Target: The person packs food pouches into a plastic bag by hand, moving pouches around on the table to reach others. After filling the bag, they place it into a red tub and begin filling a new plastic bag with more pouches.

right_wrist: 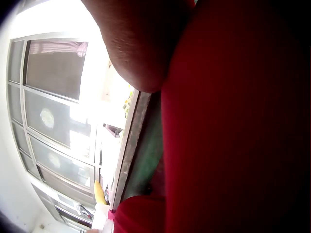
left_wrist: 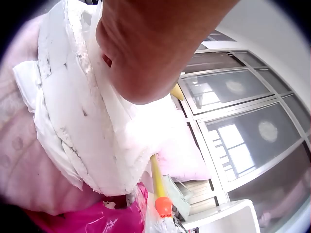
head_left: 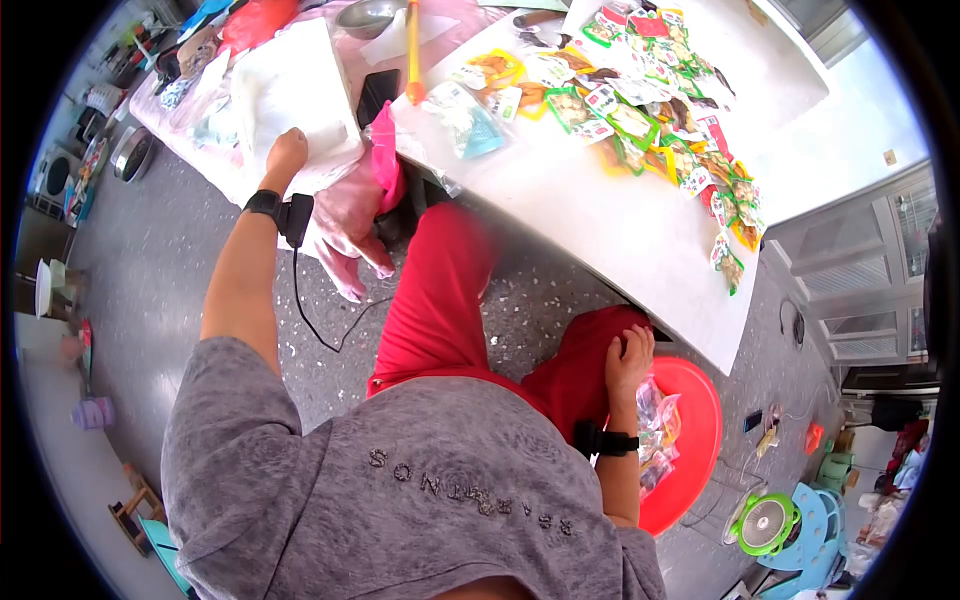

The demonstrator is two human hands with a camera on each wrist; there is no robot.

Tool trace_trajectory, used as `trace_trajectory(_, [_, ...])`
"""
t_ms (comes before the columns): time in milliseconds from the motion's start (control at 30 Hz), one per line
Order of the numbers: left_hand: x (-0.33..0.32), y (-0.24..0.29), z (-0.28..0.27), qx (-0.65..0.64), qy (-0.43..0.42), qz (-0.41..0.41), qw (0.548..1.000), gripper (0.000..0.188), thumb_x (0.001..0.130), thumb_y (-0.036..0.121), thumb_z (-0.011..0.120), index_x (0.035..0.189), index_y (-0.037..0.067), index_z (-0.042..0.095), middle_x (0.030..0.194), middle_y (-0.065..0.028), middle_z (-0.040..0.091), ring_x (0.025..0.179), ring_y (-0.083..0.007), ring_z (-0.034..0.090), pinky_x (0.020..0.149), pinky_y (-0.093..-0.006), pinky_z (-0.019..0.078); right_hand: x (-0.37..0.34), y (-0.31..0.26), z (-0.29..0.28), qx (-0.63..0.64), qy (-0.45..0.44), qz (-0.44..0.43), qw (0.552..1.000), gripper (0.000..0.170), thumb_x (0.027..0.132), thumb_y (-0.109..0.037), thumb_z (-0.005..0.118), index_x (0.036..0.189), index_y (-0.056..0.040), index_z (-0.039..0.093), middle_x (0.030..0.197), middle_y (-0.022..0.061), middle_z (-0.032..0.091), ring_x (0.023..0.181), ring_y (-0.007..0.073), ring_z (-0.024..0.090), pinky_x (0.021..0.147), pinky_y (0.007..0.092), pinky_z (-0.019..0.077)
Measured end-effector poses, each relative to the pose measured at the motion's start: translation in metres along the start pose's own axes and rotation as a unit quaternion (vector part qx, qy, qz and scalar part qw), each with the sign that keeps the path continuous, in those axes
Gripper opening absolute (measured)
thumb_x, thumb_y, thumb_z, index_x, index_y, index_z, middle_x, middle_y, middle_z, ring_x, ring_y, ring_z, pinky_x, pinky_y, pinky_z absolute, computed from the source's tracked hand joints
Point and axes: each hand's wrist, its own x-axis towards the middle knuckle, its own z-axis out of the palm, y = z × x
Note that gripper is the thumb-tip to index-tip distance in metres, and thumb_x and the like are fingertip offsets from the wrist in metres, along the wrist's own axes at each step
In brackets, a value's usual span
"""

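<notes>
At left, my left hand [head_left: 287,152] is at the white foam box [head_left: 322,75], which lies on the pink cloth [head_left: 335,220]; I cannot tell how far its fingers are open or whether they hold anything. Next come the phone [head_left: 377,95] and yellow stick [head_left: 413,50], then packets [head_left: 632,122] spread over the surface [head_left: 640,250]. My right hand [head_left: 630,360], fingers relaxed and holding nothing, rests on the red trousers [head_left: 575,355], beside the red basin [head_left: 703,440].
</notes>
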Motion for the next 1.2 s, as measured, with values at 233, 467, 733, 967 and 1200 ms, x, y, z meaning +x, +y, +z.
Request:
trace_trajectory(233, [-0.008, 0.002, -0.032, -0.101, 0.131, 0.037, 0.986, 0.023, 0.078, 0.020, 0.041, 0.084, 0.003, 0.054, 0.083, -0.0205, 0.055, 0.080, -0.0364, 0.052, 0.070, -0.0404, 0.0406, 0.001, -0.001, -0.001, -0.004, -0.005, 0.001, 1.000, 0.018, 0.066, -0.012, 0.056, 0.082, -0.0044, 0.054, 0.097, 0.0102, 0.053, 0.101, 0.0310, 0.044, 0.084, 0.0412, 0.0338])
trace_trajectory(467, [-0.051, 0.084, -0.083, -0.300, 0.151, 0.221, 0.916, 0.013, 0.075, 0.008, 0.049, 0.084, 0.000, 0.053, 0.076, -0.0105, 0.056, 0.070, -0.0183, 0.054, 0.065, -0.0277, 0.0418, 0.002, 0.003, -0.006, 0.052, 0.026, -0.021, 0.998, 0.018, 0.067, -0.008, 0.055, 0.084, -0.0020, 0.053, 0.091, 0.0137, 0.055, 0.093, 0.0340, 0.048, 0.081, 0.0406, 0.0377])
trace_trajectory(733, [-0.159, 0.224, -0.101, -0.281, 0.132, 0.554, 0.772, 0.015, 0.063, -0.005, 0.053, 0.076, 0.002, 0.053, 0.096, -0.0132, 0.052, 0.096, -0.0302, 0.048, 0.081, -0.0362, 0.0379, 0.034, -0.030, -0.028, 0.315, 0.019, 0.147, 0.938, 0.016, 0.075, -0.011, 0.054, 0.088, -0.0002, 0.052, 0.086, 0.0118, 0.056, 0.086, 0.0235, 0.053, 0.073, 0.0304, 0.0419])
trace_trajectory(967, [-0.207, 0.285, -0.055, -0.149, 0.081, 0.751, 0.638, 0.005, 0.061, 0.010, 0.053, 0.062, 0.007, 0.049, 0.104, -0.0071, 0.050, 0.105, -0.0271, 0.041, 0.086, -0.0417, 0.0343, 0.073, -0.057, -0.023, 0.729, -0.094, 0.346, 0.584, 0.038, 0.082, -0.028, 0.047, 0.109, -0.0046, 0.036, 0.104, 0.0096, 0.045, 0.094, 0.0246, 0.048, 0.075, 0.0357, 0.0403])
trace_trajectory(1200, [-0.170, 0.275, 0.002, -0.034, 0.042, 0.746, 0.664, 0.004, 0.063, 0.012, 0.051, 0.065, 0.009, 0.053, 0.106, -0.0082, 0.049, 0.109, -0.0267, 0.038, 0.091, -0.0412, 0.0304, 0.096, -0.061, 0.006, 0.767, -0.109, 0.448, 0.446, 0.040, 0.083, -0.032, 0.044, 0.110, -0.0059, 0.033, 0.106, 0.0117, 0.042, 0.095, 0.0263, 0.047, 0.075, 0.0383, 0.0389])
